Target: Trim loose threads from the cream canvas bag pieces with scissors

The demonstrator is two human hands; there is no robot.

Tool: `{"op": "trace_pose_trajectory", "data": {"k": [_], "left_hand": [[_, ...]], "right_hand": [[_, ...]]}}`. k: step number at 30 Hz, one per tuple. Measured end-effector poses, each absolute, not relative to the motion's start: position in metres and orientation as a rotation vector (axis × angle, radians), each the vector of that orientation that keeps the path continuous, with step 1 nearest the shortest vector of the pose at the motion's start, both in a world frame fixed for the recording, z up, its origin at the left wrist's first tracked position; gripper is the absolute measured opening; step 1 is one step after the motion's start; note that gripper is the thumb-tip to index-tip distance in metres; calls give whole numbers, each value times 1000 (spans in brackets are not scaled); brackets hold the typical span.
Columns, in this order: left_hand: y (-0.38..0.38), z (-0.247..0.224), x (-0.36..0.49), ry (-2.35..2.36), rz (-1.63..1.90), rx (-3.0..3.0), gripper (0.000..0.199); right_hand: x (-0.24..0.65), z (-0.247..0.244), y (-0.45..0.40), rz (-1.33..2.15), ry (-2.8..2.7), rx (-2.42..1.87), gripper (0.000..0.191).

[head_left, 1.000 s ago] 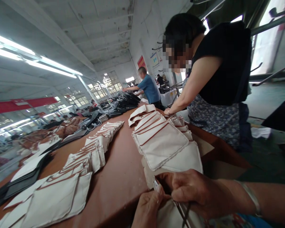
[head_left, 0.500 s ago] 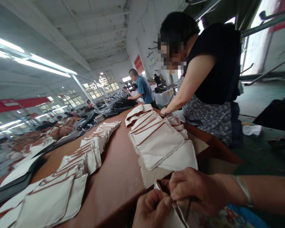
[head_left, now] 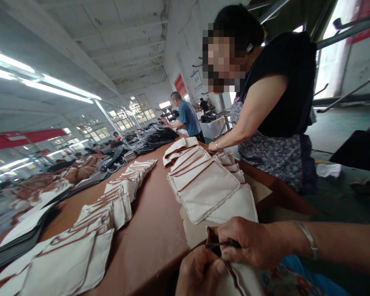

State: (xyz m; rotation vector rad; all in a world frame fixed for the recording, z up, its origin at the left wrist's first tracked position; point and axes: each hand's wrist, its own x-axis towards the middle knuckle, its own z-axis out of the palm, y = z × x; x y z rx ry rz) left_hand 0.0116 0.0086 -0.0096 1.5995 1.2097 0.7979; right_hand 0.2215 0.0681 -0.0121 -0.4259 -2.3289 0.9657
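Observation:
At the table's near edge, my left hand (head_left: 200,269) is closed on a cream fabric pouch (head_left: 245,277) with brown edging, its thumb and fingers pinching the edge. My right hand (head_left: 249,240) is closed too, just above and to the right of the left one. From its fingers a thin dark pointed tool (head_left: 217,244) sticks out to the left, over the brown edge of the pouch. The tool's exact kind cannot be made out. The lower part of the pouch hangs over my lap and runs out of view.
A pile of cream pouches (head_left: 206,181) lies beyond my hands on the brown table (head_left: 154,222). Another overlapping row of pouches (head_left: 61,259) runs along the left. A co-worker (head_left: 274,94) leans over the table's right side; another person (head_left: 188,115) stands farther back.
The dark tool now shows in my right hand, pointing left across the pouch's edge. My hands have shifted slightly. The nearby co-worker's head has lifted a little.

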Motion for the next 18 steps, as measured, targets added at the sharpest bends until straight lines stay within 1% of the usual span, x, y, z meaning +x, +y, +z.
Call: {"op": "trace_pose_trajectory", "data": {"k": [2, 5, 6, 10, 15, 18], "left_hand": [[11, -6, 11, 1083, 703, 1413, 39], [15, 2, 7, 970, 593, 1299, 53], [16, 4, 6, 972, 575, 1295, 55], [21, 0, 4, 934, 549, 1352, 54], [24, -8, 9, 982, 482, 1479, 48], [22, -1, 5, 1010, 478, 1517, 55]], "right_hand": [[224, -13, 66, 919, -2317, -359, 18], [227, -9, 64, 875, -2277, -301, 18], [228, -8, 64, 858, -2276, -302, 17], [228, -8, 64, 853, -2330, -349, 19], [224, -12, 66, 934, -2359, -361, 24], [222, -9, 65, 965, -2330, -367, 29]]}}
